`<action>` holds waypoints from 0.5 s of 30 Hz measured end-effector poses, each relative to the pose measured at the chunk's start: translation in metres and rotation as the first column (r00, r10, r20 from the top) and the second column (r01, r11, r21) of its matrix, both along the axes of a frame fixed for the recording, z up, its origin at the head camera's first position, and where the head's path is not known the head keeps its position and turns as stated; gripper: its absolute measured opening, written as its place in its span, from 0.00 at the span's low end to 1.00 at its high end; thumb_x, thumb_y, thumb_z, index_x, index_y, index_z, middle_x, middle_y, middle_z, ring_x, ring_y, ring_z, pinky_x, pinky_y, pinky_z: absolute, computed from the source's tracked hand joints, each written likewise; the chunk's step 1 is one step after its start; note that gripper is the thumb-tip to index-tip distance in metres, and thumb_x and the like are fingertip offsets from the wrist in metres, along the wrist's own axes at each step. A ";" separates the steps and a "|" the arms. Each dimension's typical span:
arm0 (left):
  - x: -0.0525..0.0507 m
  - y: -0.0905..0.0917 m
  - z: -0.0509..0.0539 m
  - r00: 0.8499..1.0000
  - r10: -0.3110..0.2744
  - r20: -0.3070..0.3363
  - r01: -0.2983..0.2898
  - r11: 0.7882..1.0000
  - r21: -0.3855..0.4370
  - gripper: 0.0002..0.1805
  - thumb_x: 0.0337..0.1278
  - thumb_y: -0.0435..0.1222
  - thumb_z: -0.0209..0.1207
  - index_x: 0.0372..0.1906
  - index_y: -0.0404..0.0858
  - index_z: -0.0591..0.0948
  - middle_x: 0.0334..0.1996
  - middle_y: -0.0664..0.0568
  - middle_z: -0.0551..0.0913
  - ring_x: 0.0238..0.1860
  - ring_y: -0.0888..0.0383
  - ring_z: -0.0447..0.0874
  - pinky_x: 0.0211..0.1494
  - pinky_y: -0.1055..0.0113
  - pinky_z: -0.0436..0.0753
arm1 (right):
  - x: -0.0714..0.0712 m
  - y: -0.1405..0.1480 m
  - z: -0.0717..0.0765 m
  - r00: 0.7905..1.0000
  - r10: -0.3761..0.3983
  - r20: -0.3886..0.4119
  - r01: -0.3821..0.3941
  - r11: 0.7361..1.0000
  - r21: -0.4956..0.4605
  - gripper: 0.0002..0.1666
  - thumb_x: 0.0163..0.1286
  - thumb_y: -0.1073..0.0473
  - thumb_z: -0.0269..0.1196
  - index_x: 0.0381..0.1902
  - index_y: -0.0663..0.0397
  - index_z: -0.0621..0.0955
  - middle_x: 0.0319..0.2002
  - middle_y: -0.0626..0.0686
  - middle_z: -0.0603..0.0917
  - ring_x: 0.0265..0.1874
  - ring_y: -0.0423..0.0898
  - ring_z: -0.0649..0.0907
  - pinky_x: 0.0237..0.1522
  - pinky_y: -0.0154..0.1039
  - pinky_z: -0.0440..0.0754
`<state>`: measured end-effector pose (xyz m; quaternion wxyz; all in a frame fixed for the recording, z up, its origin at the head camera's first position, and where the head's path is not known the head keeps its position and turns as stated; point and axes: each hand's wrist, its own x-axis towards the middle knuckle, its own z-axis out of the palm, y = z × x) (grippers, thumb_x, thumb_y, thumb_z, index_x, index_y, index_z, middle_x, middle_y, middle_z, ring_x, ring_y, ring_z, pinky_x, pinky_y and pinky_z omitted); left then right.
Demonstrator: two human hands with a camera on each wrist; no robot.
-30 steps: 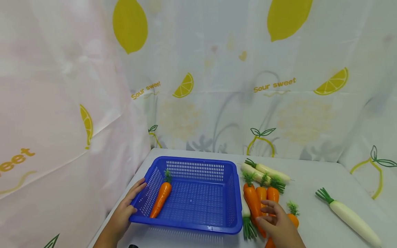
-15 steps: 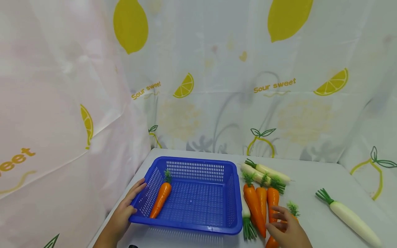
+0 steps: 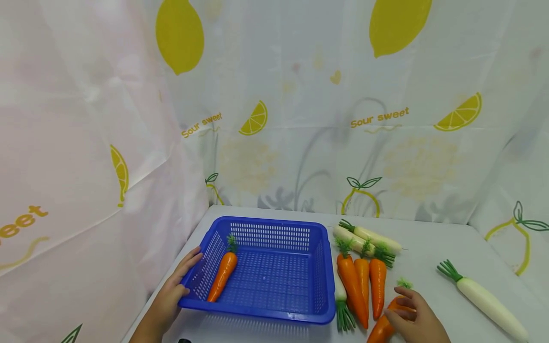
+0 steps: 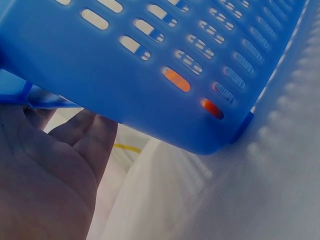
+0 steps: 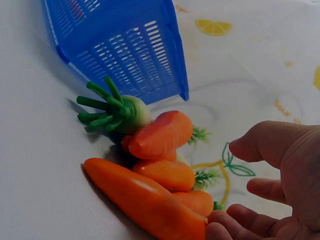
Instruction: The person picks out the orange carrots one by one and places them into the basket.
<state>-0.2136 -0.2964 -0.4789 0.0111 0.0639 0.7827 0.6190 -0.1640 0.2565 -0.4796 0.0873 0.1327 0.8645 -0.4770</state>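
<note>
My left hand (image 3: 169,293) grips the left rim of a blue plastic basket (image 3: 257,312), fingers along its side and thumb at the front corner. The left wrist view shows that palm (image 4: 45,180) below the rim. One carrot (image 3: 223,276) with a green tuft lies inside, along the left wall. Right of the basket, my right hand (image 3: 418,317) is over another carrot (image 3: 381,328), thumb and fingers spread apart. In the right wrist view its fingertips are at that carrot's (image 5: 145,197) thick end; whether they touch it I cannot tell.
Several carrots (image 3: 377,286) lie side by side between basket and right hand. A white radish (image 3: 340,290) lies against the basket's right side, with more white radishes (image 3: 377,238) behind the carrots. Another radish (image 3: 489,305) lies far right. A lemon-print curtain (image 3: 279,157) hangs behind the table.
My right hand has moved rightward from above the row of carrots to the rightmost carrot. The left hand and the basket have stayed in place.
</note>
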 end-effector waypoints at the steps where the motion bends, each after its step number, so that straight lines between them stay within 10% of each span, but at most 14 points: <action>1: 0.000 0.000 0.000 1.000 -0.002 -0.003 0.002 1.000 0.003 0.51 0.40 0.20 0.46 0.81 0.40 0.64 0.87 0.50 0.43 0.84 0.30 0.32 0.73 0.36 0.57 | 0.000 0.002 0.000 1.000 -0.002 0.006 0.002 1.000 0.002 0.50 0.69 0.44 0.69 0.75 0.68 0.63 0.65 0.79 0.72 0.54 0.64 0.86 0.47 0.52 0.89; 15: 0.000 -0.001 0.001 1.000 -0.021 -0.009 0.021 1.000 0.014 0.50 0.41 0.20 0.45 0.81 0.39 0.63 0.87 0.50 0.42 0.84 0.30 0.31 0.74 0.35 0.52 | -0.003 0.019 -0.010 1.000 -0.023 0.005 0.022 0.993 0.114 0.52 0.65 0.42 0.71 0.70 0.74 0.66 0.61 0.84 0.72 0.45 0.61 0.89 0.45 0.52 0.90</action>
